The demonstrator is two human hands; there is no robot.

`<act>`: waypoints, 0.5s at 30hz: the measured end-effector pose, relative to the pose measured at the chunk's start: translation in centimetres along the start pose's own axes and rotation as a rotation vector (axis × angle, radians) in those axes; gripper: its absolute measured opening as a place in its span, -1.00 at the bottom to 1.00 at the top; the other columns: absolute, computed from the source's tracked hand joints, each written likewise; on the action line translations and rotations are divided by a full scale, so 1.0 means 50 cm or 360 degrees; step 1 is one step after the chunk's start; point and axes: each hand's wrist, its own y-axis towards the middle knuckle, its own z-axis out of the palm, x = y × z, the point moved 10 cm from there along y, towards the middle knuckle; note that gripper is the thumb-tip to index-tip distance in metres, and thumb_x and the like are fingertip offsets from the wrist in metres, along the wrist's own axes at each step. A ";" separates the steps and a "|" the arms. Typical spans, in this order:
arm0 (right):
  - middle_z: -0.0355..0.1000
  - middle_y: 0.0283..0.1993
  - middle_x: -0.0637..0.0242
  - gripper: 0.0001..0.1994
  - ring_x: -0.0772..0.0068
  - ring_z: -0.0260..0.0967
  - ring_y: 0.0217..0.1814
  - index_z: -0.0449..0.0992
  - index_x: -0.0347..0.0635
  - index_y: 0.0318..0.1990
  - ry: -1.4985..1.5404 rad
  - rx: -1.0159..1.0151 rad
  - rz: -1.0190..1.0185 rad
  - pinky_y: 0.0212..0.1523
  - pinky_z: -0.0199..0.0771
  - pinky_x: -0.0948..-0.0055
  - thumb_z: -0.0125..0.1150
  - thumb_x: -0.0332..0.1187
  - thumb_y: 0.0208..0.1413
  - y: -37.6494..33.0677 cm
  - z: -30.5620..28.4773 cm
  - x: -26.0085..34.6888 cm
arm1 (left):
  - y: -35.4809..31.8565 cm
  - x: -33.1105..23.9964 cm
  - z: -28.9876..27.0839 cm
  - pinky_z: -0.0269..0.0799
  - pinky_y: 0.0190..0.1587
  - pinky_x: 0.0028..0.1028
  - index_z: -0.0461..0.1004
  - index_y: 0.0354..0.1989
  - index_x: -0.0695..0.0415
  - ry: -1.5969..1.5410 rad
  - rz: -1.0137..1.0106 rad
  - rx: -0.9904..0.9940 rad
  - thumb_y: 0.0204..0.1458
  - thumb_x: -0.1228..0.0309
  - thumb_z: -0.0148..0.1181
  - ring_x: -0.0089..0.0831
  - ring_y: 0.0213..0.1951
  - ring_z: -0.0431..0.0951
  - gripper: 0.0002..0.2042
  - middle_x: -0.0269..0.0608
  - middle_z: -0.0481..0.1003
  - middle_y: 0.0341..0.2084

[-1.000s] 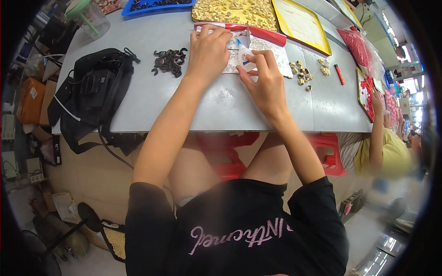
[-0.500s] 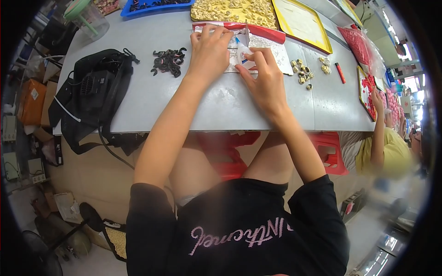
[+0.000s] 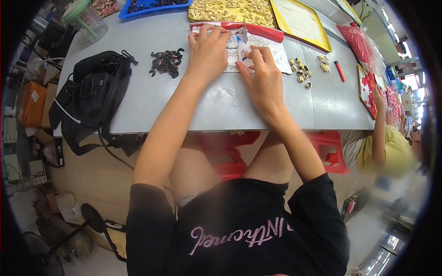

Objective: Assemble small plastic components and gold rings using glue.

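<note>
A small white glue bottle with a blue tip (image 3: 244,48) is held between the thumb and fingers of my right hand (image 3: 262,73). Its tip points away from me, towards my left fingertips. My left hand (image 3: 207,53) rests over the white, glue-spotted board (image 3: 270,51), fingers bent and drawn together; whatever they pinch is hidden. A red strip (image 3: 269,34) runs along the board's far edge. Left of my left hand lies a pile of black curved pieces (image 3: 166,62). Several cream-coloured ring-like pieces (image 3: 300,69) lie to the right of the board.
A black bag with a device (image 3: 94,87) lies at the left. Behind stand a blue tray (image 3: 154,13), a yellow tray of cream pieces (image 3: 230,13) and a yellow-rimmed tray (image 3: 301,23). A red marker (image 3: 340,71) lies right. A person in yellow (image 3: 386,149) sits farther right.
The bottle tip has moved very slightly between my hands, and my right fingers have shifted a little. Both hands otherwise keep their places over the board.
</note>
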 end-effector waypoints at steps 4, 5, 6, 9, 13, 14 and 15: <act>0.33 -0.14 0.07 -0.77 0.02 0.44 -0.29 0.38 -0.32 -0.27 -0.0022 0.0063 0.0064 -0.34 0.49 0.23 0.27 -0.49 -0.09 0.012 0.015 -0.005 | 0.001 0.002 0.011 0.02 0.15 -0.13 0.43 -0.02 0.06 -0.0016 -0.0096 0.0165 -0.12 0.61 0.01 -0.30 0.14 0.20 -0.59 -0.33 0.38 0.01; 0.33 -0.14 0.07 -0.77 0.01 0.44 -0.29 0.38 -0.32 -0.28 -0.0035 0.0059 0.0049 -0.34 0.49 0.23 0.27 -0.49 -0.09 0.014 0.013 -0.004 | 0.003 -0.001 0.014 0.02 0.15 -0.12 0.42 0.00 0.06 -0.0019 -0.0101 0.0186 -0.12 0.61 0.01 -0.28 0.15 0.20 -0.58 -0.31 0.36 0.03; 0.33 -0.14 0.07 -0.77 0.01 0.44 -0.29 0.38 -0.32 -0.28 -0.0040 0.0057 0.0050 -0.34 0.49 0.23 0.27 -0.49 -0.09 0.014 0.012 -0.008 | 0.006 -0.005 0.017 0.01 0.16 -0.12 0.41 0.01 0.06 -0.0022 -0.0105 0.0206 -0.13 0.61 0.01 -0.26 0.15 0.19 -0.56 -0.28 0.34 0.05; 0.33 -0.13 0.07 -0.76 0.02 0.44 -0.29 0.37 -0.32 -0.26 0.0048 0.0085 0.0001 -0.35 0.49 0.22 0.27 -0.49 -0.09 0.010 0.027 -0.009 | 0.000 0.002 0.022 -0.01 0.17 -0.09 0.38 0.08 0.04 0.0128 -0.0134 0.0299 -0.12 0.59 0.03 -0.22 0.17 0.17 -0.52 -0.23 0.31 0.08; 0.35 -0.12 0.12 -0.75 0.10 0.47 -0.30 0.38 -0.31 -0.25 -0.0010 0.0099 0.0022 -0.36 0.53 0.29 0.29 -0.46 -0.07 0.008 0.020 -0.017 | 0.019 -0.012 0.035 -0.02 0.17 -0.05 0.36 0.14 -0.02 0.0257 -0.0056 0.0358 -0.08 0.51 0.06 -0.23 0.15 0.19 -0.50 -0.22 0.32 0.05; 0.32 -0.14 0.09 -0.75 0.02 0.43 -0.31 0.37 -0.31 -0.26 0.0005 0.0109 0.0030 -0.35 0.49 0.22 0.28 -0.47 -0.10 0.008 0.020 -0.017 | 0.027 -0.013 0.032 -0.02 0.17 -0.05 0.36 0.14 -0.02 0.0262 -0.0060 0.0361 -0.08 0.51 0.06 -0.23 0.15 0.19 -0.50 -0.22 0.32 0.05; 0.32 -0.14 0.09 -0.75 0.02 0.43 -0.31 0.37 -0.31 -0.26 0.0011 0.0110 0.0030 -0.35 0.49 0.22 0.28 -0.47 -0.10 0.008 0.022 -0.018 | 0.034 -0.018 0.035 -0.01 0.16 -0.05 0.39 0.11 -0.02 0.0354 -0.0015 0.0414 -0.07 0.50 0.06 -0.24 0.14 0.20 -0.53 -0.23 0.32 0.03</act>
